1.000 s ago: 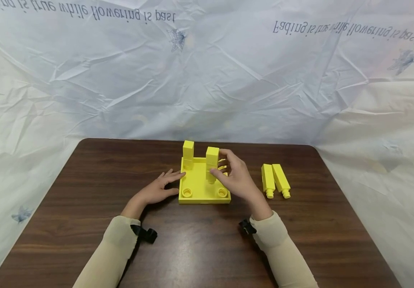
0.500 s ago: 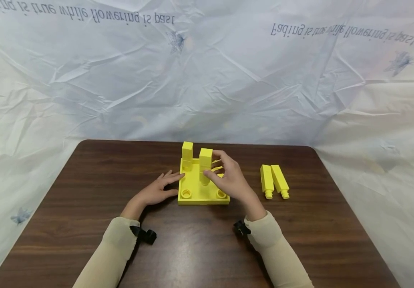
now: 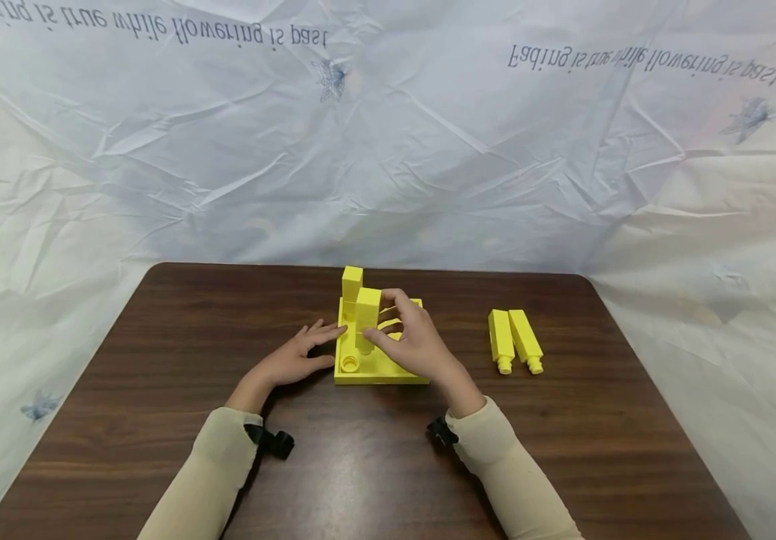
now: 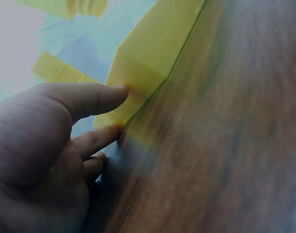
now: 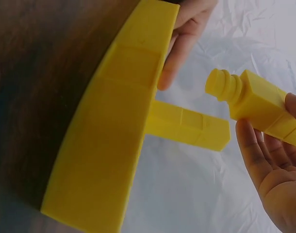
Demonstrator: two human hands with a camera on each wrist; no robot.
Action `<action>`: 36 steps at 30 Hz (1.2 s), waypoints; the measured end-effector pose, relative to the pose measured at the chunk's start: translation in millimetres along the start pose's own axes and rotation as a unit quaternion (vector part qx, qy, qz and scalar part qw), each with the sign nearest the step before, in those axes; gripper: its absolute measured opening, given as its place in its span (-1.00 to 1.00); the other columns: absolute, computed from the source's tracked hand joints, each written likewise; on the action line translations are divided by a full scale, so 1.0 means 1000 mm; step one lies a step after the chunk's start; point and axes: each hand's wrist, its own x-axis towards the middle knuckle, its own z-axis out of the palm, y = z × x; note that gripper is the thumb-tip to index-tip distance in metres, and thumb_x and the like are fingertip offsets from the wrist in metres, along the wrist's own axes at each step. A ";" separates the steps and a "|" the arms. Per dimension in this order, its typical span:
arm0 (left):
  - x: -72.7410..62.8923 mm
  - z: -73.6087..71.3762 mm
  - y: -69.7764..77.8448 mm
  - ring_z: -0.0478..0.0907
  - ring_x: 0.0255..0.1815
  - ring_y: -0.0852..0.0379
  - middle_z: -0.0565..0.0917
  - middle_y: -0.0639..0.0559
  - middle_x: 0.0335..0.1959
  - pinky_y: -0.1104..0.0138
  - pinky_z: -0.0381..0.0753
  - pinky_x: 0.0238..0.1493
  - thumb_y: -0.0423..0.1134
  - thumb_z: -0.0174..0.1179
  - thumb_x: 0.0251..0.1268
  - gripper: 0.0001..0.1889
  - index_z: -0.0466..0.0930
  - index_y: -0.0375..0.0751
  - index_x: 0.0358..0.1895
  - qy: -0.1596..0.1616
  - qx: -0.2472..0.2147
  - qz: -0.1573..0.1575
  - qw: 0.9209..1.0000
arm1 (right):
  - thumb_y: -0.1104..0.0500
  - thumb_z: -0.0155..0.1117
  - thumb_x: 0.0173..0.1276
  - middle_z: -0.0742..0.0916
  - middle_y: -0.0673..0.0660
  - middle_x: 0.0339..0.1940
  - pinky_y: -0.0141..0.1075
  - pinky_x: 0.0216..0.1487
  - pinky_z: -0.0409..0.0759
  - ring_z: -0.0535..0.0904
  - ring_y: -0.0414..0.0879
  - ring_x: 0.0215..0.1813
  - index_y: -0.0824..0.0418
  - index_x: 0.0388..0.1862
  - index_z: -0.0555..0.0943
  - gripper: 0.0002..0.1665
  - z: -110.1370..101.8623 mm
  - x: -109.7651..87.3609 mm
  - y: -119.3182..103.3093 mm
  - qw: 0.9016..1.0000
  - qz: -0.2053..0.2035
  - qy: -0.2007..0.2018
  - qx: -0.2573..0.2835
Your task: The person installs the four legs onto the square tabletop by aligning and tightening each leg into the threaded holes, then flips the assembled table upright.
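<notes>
My right hand (image 3: 415, 346) pinches a yellow square leg (image 3: 368, 306) between thumb and fingers, upright over the left part of a yellow square tray-like base (image 3: 381, 379). In the right wrist view, its screw-threaded end (image 5: 224, 85) points at the base and hangs apart from it. Another leg (image 3: 352, 285) stands in the back left corner of the base. A round threaded socket (image 3: 350, 364) shows at the front left corner; the right hand covers the front right one. My left hand (image 3: 293, 358) rests at the base's left side, fingers extended, thumb and fingertips against its wall (image 4: 143, 63).
Two more yellow legs (image 3: 501, 339) lie side by side on the brown wooden table (image 3: 361, 465), right of the base, threaded ends toward me. Behind the table hangs a creased pale sheet (image 3: 388, 150) with printed lettering.
My right hand has carried the leg leftward and a little toward me, from over the middle of the base to over its left side. The left hand stays against the base.
</notes>
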 end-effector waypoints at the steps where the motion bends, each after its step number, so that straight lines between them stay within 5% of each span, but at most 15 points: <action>1: 0.000 0.000 0.000 -0.32 0.75 -0.28 0.12 -0.20 0.71 -0.36 -0.28 0.60 -0.13 0.23 0.61 -0.32 0.23 0.03 0.69 -0.001 0.000 0.000 1.000 | 0.25 0.43 0.50 0.65 0.21 0.06 0.01 0.08 0.74 0.70 0.07 0.09 0.32 0.45 0.37 -0.34 0.001 0.000 0.000 1.000 -0.001 -0.003 -0.001; 23: -0.002 0.000 -0.001 -0.34 0.73 -0.37 0.09 -0.25 0.71 -0.45 -0.23 0.54 -0.16 0.21 0.63 -0.34 0.25 -0.08 0.67 0.003 -0.009 -0.004 1.000 | 0.24 0.41 0.51 0.62 0.21 0.12 0.15 0.13 0.70 0.67 0.14 0.14 0.31 0.44 0.37 -0.36 0.017 0.001 0.006 0.999 0.001 -0.029 0.024; 36: 0.000 0.001 -0.002 -0.36 0.72 -0.38 0.10 -0.22 0.71 -0.45 -0.24 0.54 -0.20 0.20 0.63 -0.35 0.25 -0.12 0.67 0.002 -0.009 -0.002 1.000 | 0.25 0.41 0.52 0.61 0.14 0.07 -0.23 0.13 0.72 0.63 0.05 0.22 0.31 0.43 0.38 -0.38 0.021 0.001 0.010 0.999 0.010 -0.031 0.022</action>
